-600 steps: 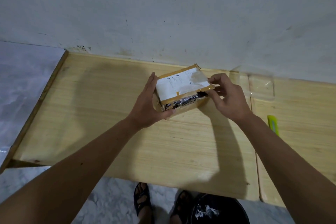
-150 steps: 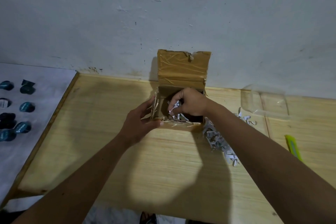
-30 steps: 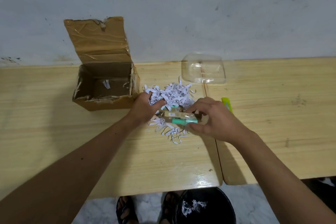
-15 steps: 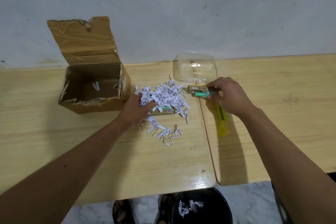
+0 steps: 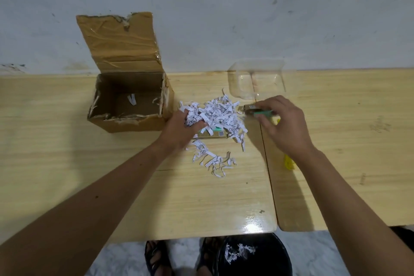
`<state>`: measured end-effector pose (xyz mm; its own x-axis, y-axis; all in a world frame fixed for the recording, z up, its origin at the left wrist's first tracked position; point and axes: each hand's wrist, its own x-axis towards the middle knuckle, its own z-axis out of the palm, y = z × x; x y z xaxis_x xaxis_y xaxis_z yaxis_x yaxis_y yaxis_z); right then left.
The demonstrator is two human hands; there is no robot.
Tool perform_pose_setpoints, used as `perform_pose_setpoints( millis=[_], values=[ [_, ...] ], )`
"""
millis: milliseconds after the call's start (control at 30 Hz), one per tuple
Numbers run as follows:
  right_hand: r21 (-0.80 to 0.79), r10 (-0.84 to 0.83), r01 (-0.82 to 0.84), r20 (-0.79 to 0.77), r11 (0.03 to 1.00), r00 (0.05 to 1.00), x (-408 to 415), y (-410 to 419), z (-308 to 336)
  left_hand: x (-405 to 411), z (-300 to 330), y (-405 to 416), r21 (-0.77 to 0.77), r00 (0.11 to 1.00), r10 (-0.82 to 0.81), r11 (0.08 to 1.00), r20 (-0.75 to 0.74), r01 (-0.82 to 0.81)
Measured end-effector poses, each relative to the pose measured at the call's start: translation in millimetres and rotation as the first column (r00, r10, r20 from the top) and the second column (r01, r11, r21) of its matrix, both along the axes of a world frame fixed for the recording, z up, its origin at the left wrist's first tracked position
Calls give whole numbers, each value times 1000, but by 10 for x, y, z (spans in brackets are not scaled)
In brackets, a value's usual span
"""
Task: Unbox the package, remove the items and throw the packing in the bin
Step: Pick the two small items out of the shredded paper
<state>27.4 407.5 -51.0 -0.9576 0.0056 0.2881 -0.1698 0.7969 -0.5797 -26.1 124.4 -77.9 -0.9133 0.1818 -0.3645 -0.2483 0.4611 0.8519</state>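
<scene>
The open cardboard box [image 5: 130,105] stands at the back left with its lid up; one paper strip lies inside. A pile of shredded paper [image 5: 217,114] lies to its right. My left hand [image 5: 179,132] grips a clump of the shreds at the pile's left edge. A small gold and green packet [image 5: 215,134] lies partly under the shreds. My right hand [image 5: 282,123] holds a second gold and green packet [image 5: 257,111] just right of the pile, in front of a clear plastic tray [image 5: 256,80].
A yellow cutter [image 5: 289,161] lies on the right table, partly under my right forearm. A black bin [image 5: 253,255] with some shreds inside stands on the floor below the table edge, beside my sandalled feet [image 5: 156,257]. A seam [image 5: 267,163] divides the two wooden tables.
Over the last second my right hand lifted a packet out of the pile and carried it right, toward the clear tray. My left hand stays closed in the shreds.
</scene>
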Motion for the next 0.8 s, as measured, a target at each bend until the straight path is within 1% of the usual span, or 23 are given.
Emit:
perform_pose_setpoints(
  millis=[67, 100, 167, 233, 367, 500, 633, 733, 800],
  values=[
    [-205, 114, -99, 62, 974, 992, 31, -277, 54, -8, -4, 14, -13, 1000, 6, 1000, 11, -5],
    [-282, 161, -125, 108, 951, 981, 42, -405, 63, -8, 10, 23, -17, 1000, 3, 1000, 2, -3],
    [-376, 229, -142, 197, 916, 953, 53, -599, 45, -16, -12, 10, -38, 999, -11, 999, -35, 10],
    [-408, 269, -151, 248, 900, 931, 43, -698, -9, -19, -23, -1, -35, 999, -8, 999, -47, 6],
    [-377, 278, -157, 293, 913, 915, -16, -713, -129, -14, -3, -4, -29, 997, -12, 1000, -71, 10],
    [-297, 291, -203, 292, 933, 911, -76, -706, -177, -19, 3, -22, -38, 996, -29, 999, -80, 26],
    [-164, 300, -260, 304, 951, 904, -148, -720, -225, -5, 0, -16, -58, 996, -28, 998, -85, 23],
    [-108, 294, -273, 313, 956, 903, -170, -724, -267, -17, -33, -11, -29, 997, -39, 999, -70, 37],
    [-92, 290, -275, 311, 957, 905, -171, -730, -272, -15, -6, -19, -52, 998, -31, 998, -57, 28]
  ],
)
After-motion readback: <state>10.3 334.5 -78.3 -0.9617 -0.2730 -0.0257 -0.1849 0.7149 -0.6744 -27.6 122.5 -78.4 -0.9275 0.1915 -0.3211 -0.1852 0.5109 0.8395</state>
